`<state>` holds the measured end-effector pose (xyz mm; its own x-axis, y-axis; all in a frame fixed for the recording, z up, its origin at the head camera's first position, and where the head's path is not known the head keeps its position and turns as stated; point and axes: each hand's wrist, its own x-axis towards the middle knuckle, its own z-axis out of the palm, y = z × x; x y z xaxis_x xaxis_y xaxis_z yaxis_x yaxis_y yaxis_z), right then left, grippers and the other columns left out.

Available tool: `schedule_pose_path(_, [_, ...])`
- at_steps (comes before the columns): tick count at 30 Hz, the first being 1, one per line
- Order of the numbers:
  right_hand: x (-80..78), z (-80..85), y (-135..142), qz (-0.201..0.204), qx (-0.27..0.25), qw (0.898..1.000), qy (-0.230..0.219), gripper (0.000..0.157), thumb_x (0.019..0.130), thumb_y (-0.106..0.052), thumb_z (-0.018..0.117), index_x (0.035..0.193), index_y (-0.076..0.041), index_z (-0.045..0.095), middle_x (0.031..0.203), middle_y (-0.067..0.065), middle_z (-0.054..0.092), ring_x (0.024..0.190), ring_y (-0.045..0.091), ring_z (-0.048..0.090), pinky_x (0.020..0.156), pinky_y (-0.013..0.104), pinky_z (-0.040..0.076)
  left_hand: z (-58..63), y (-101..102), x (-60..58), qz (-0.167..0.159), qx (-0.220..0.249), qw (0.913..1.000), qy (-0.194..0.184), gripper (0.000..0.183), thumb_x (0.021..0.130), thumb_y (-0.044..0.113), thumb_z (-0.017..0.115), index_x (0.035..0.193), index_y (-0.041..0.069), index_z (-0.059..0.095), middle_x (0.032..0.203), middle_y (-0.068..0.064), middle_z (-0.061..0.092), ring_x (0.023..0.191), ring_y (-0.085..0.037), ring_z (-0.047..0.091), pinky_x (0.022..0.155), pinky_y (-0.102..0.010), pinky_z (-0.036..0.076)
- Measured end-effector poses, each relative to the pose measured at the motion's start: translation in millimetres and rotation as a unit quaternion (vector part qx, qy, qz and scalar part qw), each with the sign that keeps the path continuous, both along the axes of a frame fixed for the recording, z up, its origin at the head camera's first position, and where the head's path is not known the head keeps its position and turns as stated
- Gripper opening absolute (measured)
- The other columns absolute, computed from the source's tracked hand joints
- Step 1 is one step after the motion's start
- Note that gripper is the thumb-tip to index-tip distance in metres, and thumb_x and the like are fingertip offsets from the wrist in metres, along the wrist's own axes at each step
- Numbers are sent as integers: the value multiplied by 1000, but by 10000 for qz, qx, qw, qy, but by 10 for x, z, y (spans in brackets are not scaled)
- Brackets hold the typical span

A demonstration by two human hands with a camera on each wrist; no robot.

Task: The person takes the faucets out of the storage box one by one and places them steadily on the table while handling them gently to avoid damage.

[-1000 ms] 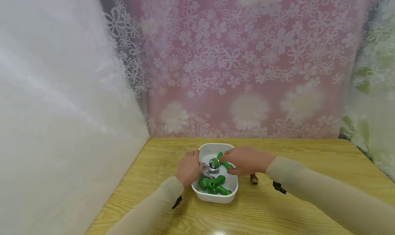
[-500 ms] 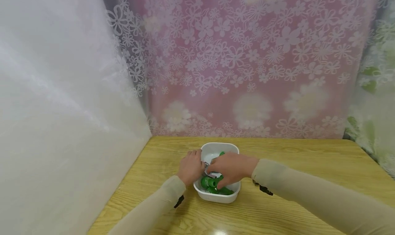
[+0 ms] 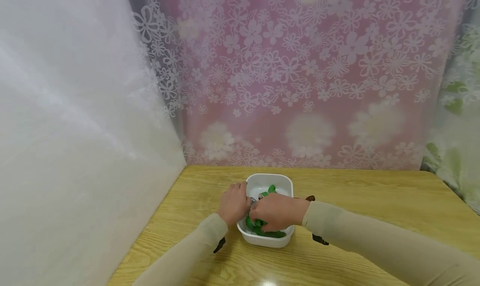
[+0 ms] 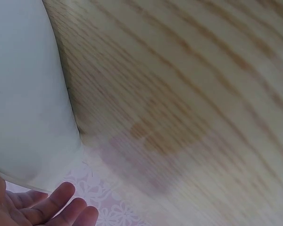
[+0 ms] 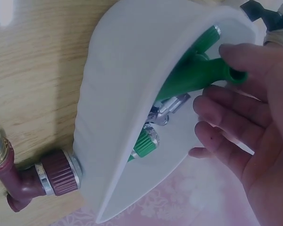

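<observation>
A white plastic tub (image 3: 264,241) stands on the wooden table, with several green plastic taps inside. My left hand (image 3: 233,203) grips its left rim; in the left wrist view, the fingers (image 4: 56,200) show beside the outer wall. Down in the near half of the tub is my right hand (image 3: 279,213). In the right wrist view, its thumb and forefinger pinch the end of a green tap (image 5: 193,77), while the other fingers are loosely bent. Beside that tap lie a chrome metal part (image 5: 172,106) and a green ridged collar (image 5: 145,143).
A maroon tap (image 5: 26,181) with a brass threaded end lies on the table against the tub's right side. The wooden table (image 3: 356,190) extends to a pink flowered curtain (image 3: 300,90) behind. A white sheet (image 3: 75,111) hangs at the left.
My right hand has left the green tap at the tub's far right and moved left and nearer, onto the taps in the near half. The left hand stays on the rim.
</observation>
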<state>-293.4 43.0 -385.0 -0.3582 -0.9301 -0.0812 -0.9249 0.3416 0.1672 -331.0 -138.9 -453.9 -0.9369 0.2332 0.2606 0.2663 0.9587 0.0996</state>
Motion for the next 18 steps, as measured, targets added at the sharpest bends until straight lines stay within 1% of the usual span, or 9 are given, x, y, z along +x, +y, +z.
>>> schedule_pose_path(2, [9, -6, -9, 3, 51, 9999, 120, 12, 92, -32, 74, 100, -24, 68, 86, -15, 62, 70, -2, 53, 62, 18, 46, -3, 3, -1, -2, 8, 10000, 45, 42, 97, 24, 54, 135, 5, 54, 117, -11, 66, 107, -26, 63, 75, -44, 60])
schedule_pose_path(5, [6, -18, -15, -53, 43, 9998, 170, 8, 94, -26, 71, 98, -21, 67, 83, -13, 61, 68, 0, 51, 61, 19, 44, -11, 6, -4, 9, 9, 9999, 125, 43, 97, 24, 54, 135, 5, 54, 117, -12, 66, 107, -26, 63, 75, -44, 60])
schedule_pose_path(8, [6, -12, -10, -123, -82, 9999, 69, 3, 94, -20, 69, 95, -19, 67, 81, -12, 60, 65, 2, 49, 60, 21, 42, 4, 11, 5, 23, -15, 9999, 132, 43, 97, 24, 54, 135, 5, 54, 117, -12, 66, 108, -26, 64, 75, -44, 60])
schedule_pose_path(12, [13, 8, 8, -221, -188, 9996, 5, 5, 94, -15, 68, 95, -19, 67, 79, -11, 59, 64, 2, 48, 61, 21, 43, 28, 17, 23, 29, -56, 9999, 100, 42, 97, 25, 53, 135, 5, 54, 116, -11, 66, 107, -25, 64, 75, -43, 60])
schedule_pose_path(18, [11, 66, 54, -315, -289, 9991, -11, 7, 96, -16, 66, 101, -18, 69, 83, -10, 63, 66, 1, 50, 61, 21, 45, 27, 22, 34, 28, -25, 10000, 65, 42, 97, 24, 54, 134, 5, 53, 114, -11, 66, 104, -25, 64, 73, -42, 59])
